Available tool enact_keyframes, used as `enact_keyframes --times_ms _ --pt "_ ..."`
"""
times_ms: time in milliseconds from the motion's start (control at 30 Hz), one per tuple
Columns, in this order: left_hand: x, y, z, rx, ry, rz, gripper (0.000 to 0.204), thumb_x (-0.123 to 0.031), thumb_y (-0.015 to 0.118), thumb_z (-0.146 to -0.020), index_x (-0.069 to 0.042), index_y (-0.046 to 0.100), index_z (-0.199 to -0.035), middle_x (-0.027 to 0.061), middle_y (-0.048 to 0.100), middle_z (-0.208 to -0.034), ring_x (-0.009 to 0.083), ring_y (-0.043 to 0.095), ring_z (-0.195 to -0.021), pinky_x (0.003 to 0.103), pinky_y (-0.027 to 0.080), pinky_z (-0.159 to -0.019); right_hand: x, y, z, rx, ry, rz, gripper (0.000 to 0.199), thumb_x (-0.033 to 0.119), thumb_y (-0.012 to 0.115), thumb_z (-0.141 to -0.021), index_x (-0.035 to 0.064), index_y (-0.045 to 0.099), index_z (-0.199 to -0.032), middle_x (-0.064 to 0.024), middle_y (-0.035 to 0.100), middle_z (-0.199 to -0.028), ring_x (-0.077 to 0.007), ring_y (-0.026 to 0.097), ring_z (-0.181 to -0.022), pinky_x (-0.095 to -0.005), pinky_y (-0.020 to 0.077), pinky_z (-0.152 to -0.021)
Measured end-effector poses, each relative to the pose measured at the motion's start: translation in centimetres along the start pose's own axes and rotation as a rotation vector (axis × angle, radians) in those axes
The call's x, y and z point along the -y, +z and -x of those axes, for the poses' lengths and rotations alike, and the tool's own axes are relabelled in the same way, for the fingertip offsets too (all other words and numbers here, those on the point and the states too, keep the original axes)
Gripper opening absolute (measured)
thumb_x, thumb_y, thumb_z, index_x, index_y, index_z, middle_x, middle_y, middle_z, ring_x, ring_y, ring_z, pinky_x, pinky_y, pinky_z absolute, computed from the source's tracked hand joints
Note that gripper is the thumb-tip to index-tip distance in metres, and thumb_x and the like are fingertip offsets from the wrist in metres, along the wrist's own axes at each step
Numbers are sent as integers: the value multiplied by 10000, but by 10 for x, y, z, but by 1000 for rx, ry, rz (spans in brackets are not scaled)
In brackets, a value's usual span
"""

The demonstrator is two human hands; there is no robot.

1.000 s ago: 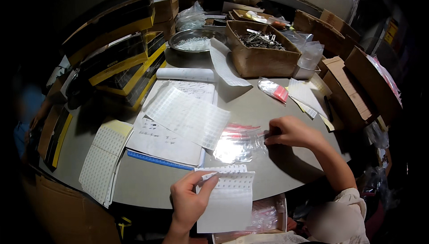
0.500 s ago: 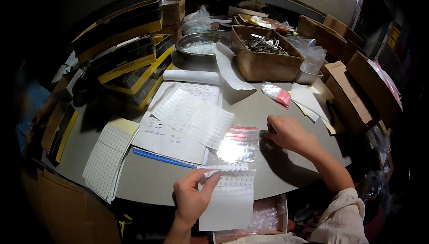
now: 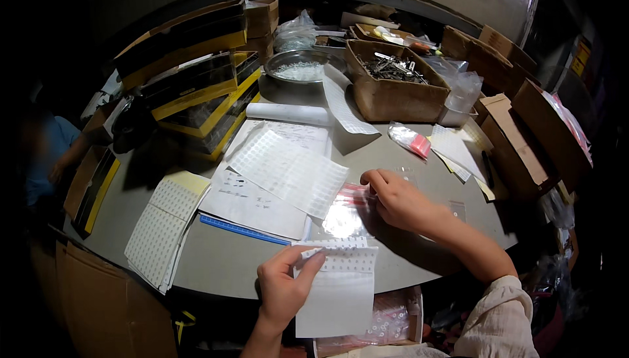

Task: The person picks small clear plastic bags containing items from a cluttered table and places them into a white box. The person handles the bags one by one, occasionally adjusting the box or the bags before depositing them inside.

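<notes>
My left hand [image 3: 288, 282] pinches a white sticker sheet [image 3: 334, 309] between thumb and fingers at the table's front edge. The sheet's upper part is folded over and carries rows of small printed labels. My right hand [image 3: 396, 200] hovers with curled fingers at the right side of a stack of clear zip bags [image 3: 347, 210] with red seal strips. Its fingertips are partly hidden, so I cannot make out what they hold. Small clear bags lie around that hand, one [image 3: 457, 210] beyond the forearm. Under my left hand's sheet, an open box [image 3: 416, 315] contains more bags with small rings.
Label sheets [image 3: 288, 168] cover a clipboard of handwritten papers; another label stack [image 3: 167, 220] lies left. Behind stand a metal bowl [image 3: 298, 66] of small clear pieces and a carton [image 3: 393, 99] of dark metal parts. Black-and-yellow boxes [image 3: 196, 89] rise left. A person [image 3: 52, 155] is at far left.
My right hand has moved left to the red-striped zip bags, uncovering small clear bags on the table. My left hand keeps its grip on the sticker sheet. The view has shifted slightly.
</notes>
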State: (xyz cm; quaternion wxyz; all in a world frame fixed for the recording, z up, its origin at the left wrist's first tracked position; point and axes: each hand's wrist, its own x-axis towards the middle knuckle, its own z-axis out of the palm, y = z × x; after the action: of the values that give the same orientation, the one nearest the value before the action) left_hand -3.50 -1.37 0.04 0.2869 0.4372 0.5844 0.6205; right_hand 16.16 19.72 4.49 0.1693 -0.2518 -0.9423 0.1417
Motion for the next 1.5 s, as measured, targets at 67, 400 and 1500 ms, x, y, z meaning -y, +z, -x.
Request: enact_keyframes --times_ms 67,400,1500 --pt "3 1 1 -18 -4 31 180 -45 807 -875 20 794 -1042 86 737 -805 117 599 -655 264 453 -610 -2 4 5 -70 67 44 294 205 602 -1026 -25 529 -1193 -279 649 -1115 -456 642 -1064 -513 512 -925" --pt "1 -1 1 42 -9 -69 156 -9 757 -917 59 778 -1055 15 732 -861 57 605 -766 221 464 -679 21 -7 44 20 -131 -189 155 37 714 -929 40 643 -1068 -127 658 -981 -303 678 -935 -416 544 -755" --pt "-1 0 -1 45 19 -155 172 -73 805 -870 11 797 -1020 107 747 -826 161 655 -691 293 479 -622 -71 -12 -54 6 294 -700 197 189 689 -897 -8 690 -889 -34 696 -821 -107 658 -809 -295 530 -746"
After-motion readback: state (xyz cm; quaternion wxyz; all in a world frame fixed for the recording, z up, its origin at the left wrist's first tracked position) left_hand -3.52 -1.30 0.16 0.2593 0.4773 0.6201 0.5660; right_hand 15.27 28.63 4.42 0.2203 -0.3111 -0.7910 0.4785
